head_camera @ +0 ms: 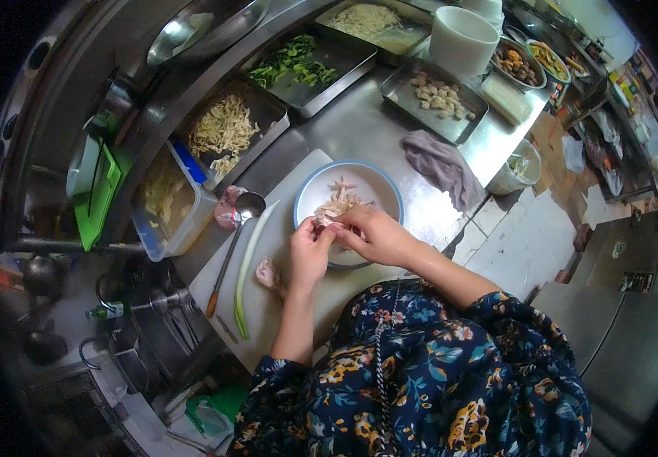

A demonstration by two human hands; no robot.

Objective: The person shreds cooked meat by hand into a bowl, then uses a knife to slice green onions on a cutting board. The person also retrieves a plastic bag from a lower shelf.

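A white bowl with a blue rim (389, 181) stands partly on a pale cutting board, with shredded meat (345, 197) in it. Over the bowl's near side, my left hand (311, 248) and my right hand (377, 235) meet, fingertips closed on a small piece of pale meat (329, 220). My fingers hide much of that piece. Left of my left hand, a raw-looking meat piece (267, 273) lies on the cutting board (277, 234). Beside it are a long green onion (244, 274) and a metal ladle with a wooden handle (250, 205).
Behind the bowl stand metal trays of greens (334, 94), pale strips (260, 151) and small pale chunks (454, 128). A grey cloth (440, 165) lies to the bowl's right. A clear plastic container (191, 223) is at the left, and a knife (227, 329) lies near the board's left edge.
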